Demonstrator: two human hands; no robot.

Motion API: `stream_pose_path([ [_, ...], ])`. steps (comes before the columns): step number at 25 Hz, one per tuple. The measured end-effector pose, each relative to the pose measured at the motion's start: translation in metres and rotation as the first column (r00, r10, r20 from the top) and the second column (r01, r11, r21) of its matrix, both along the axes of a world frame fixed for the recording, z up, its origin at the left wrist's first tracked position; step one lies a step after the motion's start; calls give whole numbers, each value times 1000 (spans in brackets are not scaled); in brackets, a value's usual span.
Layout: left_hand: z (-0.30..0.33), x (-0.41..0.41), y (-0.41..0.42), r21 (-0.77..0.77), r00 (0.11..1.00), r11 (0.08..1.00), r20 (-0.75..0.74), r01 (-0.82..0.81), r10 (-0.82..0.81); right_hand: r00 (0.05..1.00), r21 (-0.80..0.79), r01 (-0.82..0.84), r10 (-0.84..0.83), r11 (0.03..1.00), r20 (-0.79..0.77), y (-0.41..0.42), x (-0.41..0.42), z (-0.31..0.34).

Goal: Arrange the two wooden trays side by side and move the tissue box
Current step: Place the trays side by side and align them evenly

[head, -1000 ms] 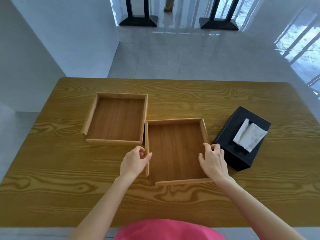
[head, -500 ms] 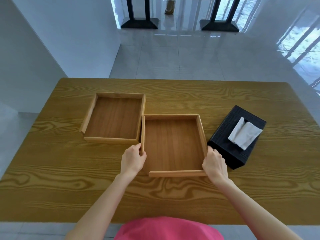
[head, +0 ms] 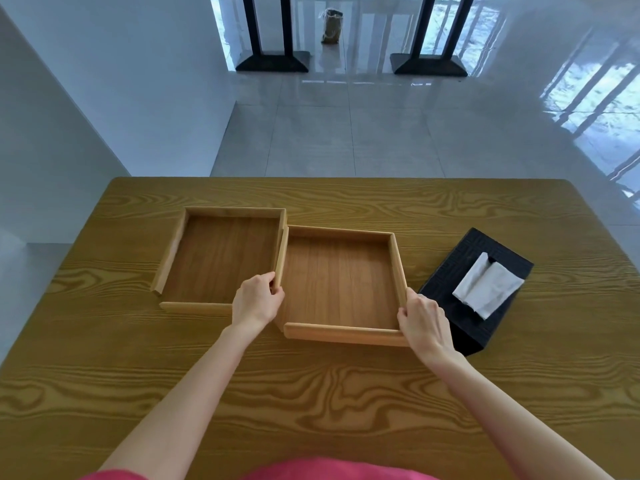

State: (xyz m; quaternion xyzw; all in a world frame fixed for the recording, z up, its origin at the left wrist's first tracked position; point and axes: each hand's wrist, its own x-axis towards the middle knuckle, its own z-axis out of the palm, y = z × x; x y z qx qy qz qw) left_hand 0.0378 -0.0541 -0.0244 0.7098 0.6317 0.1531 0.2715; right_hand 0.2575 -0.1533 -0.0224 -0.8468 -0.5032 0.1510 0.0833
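Now the right tray sits farther from the person than a second ago, its left wall against the left tray though offset nearer. Left hand and right hand grip its near corners. Just right, the tissue box lies angled; bare table spreads in front.

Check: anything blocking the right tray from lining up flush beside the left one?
Nothing visible. The right tray, held by the left hand and right hand, already touches the left tray and sits slightly nearer. The table beyond is bare; the tissue box sits right.
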Motion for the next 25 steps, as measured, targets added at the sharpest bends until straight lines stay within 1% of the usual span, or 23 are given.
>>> stream_pose_path([
  [6, -16, 8, 25, -15, 999, 999, -39, -37, 36, 997, 40, 38, -35, 998, -70, 28, 7, -1],
  [10, -29, 9, 37, -2, 996, 999, -78, -50, 49, 988, 12, 64, -62, 998, -142, 40, 3, -10],
  [13, -34, 11, 42, -7, 996, 998, -57, -66, 65, 978, 1, 97, -95, 995, -184, 48, 1, -16],
  [20, -39, 13, 46, -6, 998, 999, -47, -47, 47, 973, -47, 82, -90, 996, -211, 51, 1, -30],
  [22, -39, 11, 47, -24, 999, 999, -32, -31, 30, 980, -58, 45, -55, 997, -190, 49, -1, -31],
  [23, -38, 9, 47, -40, 1000, 999, -17, -8, 7, 988, -48, 3, -11, 999, -154, 48, -3, -31],
  [25, -37, -1, 45, -86, 997, 994, 20, 72, -70, 987, 26, -150, 151, 988, -58, 47, -10, -31],
])
